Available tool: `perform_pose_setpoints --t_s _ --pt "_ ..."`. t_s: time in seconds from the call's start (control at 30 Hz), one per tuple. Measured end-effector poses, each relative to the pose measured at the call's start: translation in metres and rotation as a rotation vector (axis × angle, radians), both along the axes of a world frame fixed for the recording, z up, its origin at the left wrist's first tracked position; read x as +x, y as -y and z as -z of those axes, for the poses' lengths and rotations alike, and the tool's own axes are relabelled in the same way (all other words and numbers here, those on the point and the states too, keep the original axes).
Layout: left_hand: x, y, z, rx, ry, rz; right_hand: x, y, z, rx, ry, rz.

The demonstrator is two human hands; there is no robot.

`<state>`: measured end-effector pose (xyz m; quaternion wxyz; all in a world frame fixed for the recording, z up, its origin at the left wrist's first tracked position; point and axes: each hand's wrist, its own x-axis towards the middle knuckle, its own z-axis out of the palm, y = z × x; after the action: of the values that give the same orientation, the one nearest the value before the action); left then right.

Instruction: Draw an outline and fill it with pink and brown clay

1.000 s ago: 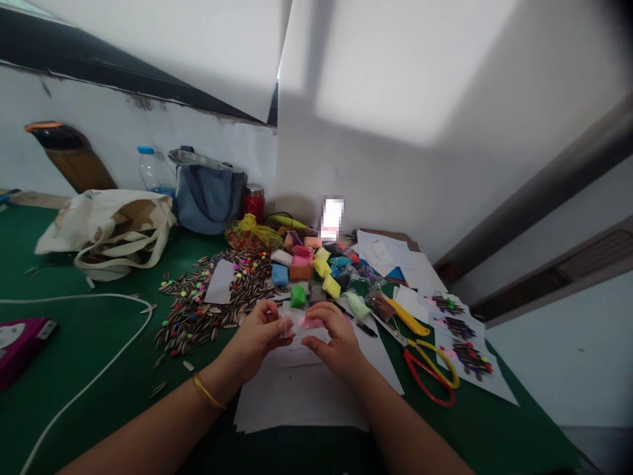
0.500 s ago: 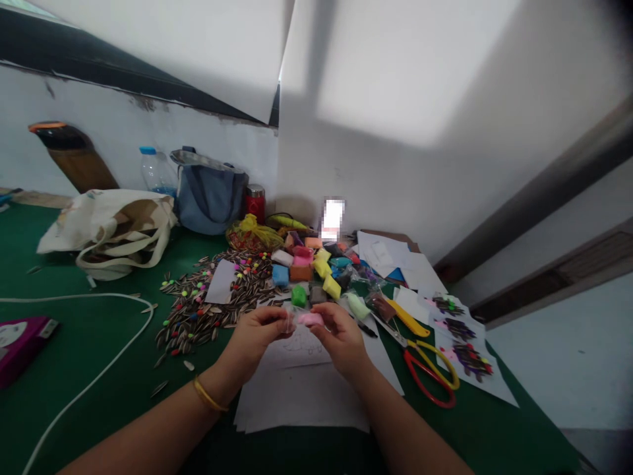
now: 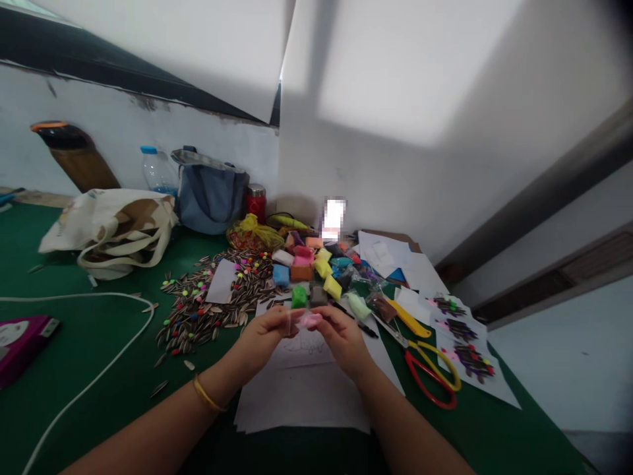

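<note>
Pink modelling clay (image 3: 310, 320) in a clear plastic wrapper is held between my two hands, above a stack of white paper (image 3: 304, 399). The fingers of my left hand (image 3: 267, 333) pinch the wrapper's left side. My right hand (image 3: 341, 336) grips the clay itself with thumb and fingers. On the top sheet is a pencil drawing (image 3: 304, 344), partly covered by my hands. Just beyond my fingers lie a green clay block (image 3: 299, 297) and several other coloured packets, among them a yellow packet (image 3: 332, 287). A black pen (image 3: 363, 328) rests right of my right hand.
Scissors (image 3: 430, 369) and a yellow utility knife (image 3: 409, 318) lie to the right, near decorated paper sheets (image 3: 467, 359). Striped sunflower seeds (image 3: 198, 323) with coloured beads spread to the left. Behind stand a canvas bag (image 3: 109, 224), a blue bag (image 3: 211, 198) and a red flask (image 3: 256, 204).
My hands have drawn slightly closer together around the pink clay, and the fingers have shifted on it. The view has moved very slightly; the things on the table stay put.
</note>
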<state>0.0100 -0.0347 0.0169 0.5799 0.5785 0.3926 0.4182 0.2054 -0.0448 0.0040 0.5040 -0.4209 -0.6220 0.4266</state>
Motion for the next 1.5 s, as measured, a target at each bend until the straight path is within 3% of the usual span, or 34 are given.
perform_pose_setpoints --t_s 0.13,0.3,0.53,0.7,0.93,1.17,1.3,1.5 --pt "-0.003 0.000 0.002 0.232 -0.124 -0.008 -0.001 0.000 -0.003 -0.049 -0.022 0.007" --pt "-0.005 0.001 0.004 0.349 -0.190 -0.068 -0.002 0.001 -0.001 -0.045 -0.111 0.042" --pt "-0.004 0.001 0.005 0.179 -0.135 0.027 -0.003 0.003 -0.005 -0.172 -0.092 -0.014" --pt "-0.005 -0.001 0.004 0.227 -0.196 0.043 -0.009 0.007 -0.014 -0.242 -0.172 -0.095" --pt "-0.002 0.006 0.001 0.378 -0.414 0.043 -0.009 0.003 0.000 -0.157 0.020 -0.029" --pt "0.000 0.006 0.002 0.197 -0.292 0.055 -0.010 0.006 0.001 -0.024 0.161 0.027" --pt "-0.001 0.006 0.003 0.418 -0.470 0.023 -0.010 0.007 0.002 -0.002 0.182 0.032" --pt "-0.001 0.012 0.002 0.816 -0.644 -0.071 -0.016 0.010 0.003 -0.197 -0.033 -0.059"
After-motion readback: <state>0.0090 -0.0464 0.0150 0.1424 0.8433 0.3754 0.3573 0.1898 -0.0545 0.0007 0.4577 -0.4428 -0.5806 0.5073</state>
